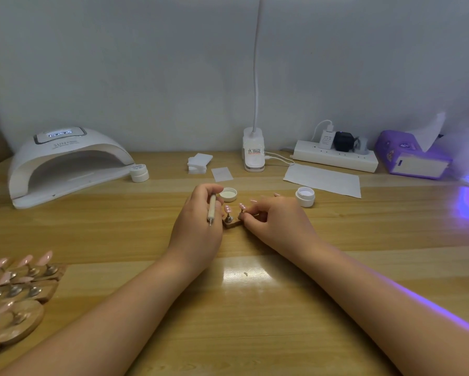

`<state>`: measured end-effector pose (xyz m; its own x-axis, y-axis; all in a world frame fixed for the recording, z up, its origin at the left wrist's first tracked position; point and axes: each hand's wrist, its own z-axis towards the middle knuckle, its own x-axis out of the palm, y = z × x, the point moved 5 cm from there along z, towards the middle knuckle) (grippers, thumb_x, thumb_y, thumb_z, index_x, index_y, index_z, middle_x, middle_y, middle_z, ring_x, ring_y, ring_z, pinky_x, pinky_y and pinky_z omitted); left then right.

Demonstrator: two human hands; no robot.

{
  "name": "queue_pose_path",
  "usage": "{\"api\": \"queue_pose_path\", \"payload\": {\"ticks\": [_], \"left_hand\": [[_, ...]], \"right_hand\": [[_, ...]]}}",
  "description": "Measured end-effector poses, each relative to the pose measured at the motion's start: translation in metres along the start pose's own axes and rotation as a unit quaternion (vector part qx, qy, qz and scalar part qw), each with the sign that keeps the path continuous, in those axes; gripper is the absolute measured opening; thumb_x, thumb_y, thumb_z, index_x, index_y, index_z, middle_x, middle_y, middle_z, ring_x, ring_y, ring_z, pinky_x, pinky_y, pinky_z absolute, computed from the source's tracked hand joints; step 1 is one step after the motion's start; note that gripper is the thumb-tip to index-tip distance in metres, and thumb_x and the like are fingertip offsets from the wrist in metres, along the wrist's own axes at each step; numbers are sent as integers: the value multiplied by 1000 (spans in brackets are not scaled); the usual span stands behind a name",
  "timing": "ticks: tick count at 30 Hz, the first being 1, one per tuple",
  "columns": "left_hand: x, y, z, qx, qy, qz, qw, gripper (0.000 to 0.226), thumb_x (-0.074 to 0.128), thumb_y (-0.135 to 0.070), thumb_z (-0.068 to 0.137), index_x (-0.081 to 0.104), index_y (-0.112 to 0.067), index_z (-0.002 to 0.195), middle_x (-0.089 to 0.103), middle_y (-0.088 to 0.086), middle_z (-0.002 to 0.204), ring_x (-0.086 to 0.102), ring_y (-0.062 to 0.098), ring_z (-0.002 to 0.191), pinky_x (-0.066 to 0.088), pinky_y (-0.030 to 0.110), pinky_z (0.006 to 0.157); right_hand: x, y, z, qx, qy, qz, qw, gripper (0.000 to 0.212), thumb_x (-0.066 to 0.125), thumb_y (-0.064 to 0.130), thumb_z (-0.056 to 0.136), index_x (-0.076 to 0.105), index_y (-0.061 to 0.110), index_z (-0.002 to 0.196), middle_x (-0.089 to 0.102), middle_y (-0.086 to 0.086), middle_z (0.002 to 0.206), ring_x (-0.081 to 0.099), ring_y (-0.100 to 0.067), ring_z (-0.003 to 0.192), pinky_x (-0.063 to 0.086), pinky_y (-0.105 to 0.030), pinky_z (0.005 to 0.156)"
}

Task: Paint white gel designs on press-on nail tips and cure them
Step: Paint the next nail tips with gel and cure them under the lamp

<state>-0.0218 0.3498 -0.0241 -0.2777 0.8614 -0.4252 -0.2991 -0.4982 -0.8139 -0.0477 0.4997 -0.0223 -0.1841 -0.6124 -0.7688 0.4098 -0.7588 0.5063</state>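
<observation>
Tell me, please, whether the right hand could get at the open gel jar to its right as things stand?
Probably yes: the open gel jar sits just beyond the right hand with nothing between, though its fingers pinch the nail stand.

We see a dim, soft-focus picture: overhead light leaves a pale glare patch on the surface [245, 275], violet glow spills in from the right edge, and wide-angle bending and blur warp the corners.

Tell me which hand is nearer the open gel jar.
Right. The right hand lies just left of the open gel jar; the left hand, holding the pen, lies farther left, beside the loose lid.
</observation>
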Motion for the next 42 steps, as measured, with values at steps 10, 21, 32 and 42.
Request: {"api": "queue_pose_path", "payload": {"ticks": [10, 21, 32, 42], "left_hand": [[0, -2, -1, -3, 3, 7, 1000, 22, 43, -13, 99, 51, -18, 120, 60, 1, 105, 61, 19, 98, 50, 46, 88], [-2, 1, 0, 7, -11, 4, 1000, 19, 44, -13, 99, 50, -24, 113, 60, -3, 100, 62, 17, 93, 51, 37, 83], [-3, 4, 1, 5, -17, 1, 1000, 20, 44, -13, 99, 49, -29, 111, 59, -6, 102, 60, 14, 96, 48, 27, 80], [-4, 2, 2, 0, -17, -5, 1000, 20, 44, -13, 100, 49, -28, 112, 59, -4, 104, 60, 15, 97, 50, 31, 83]], "right_hand": [[2, 2, 1, -9, -40, -50, 998, 23, 60, 32, 92, 74, 14, 89, 70, -3, 77, 61, -21, 75, 25, -25, 111], [-12, 6, -5, -41, -23, -55, 997, 32, 62, 38, 90, 75, 12, 78, 70, -2, 75, 64, -15, 81, 49, -33, 87], [-78, -17, 11, -39, -160, 56, 985, 24, 51, 29, 98, 67, 13, 107, 68, -2, 76, 63, -21, 64, 54, -45, 64], [-65, -107, 21, 172, 83, 71, 979, 89, 77, 40, 74, 26, 33, 147, 48, 9, 129, 45, -13, 116, 43, -35, 94]]}}
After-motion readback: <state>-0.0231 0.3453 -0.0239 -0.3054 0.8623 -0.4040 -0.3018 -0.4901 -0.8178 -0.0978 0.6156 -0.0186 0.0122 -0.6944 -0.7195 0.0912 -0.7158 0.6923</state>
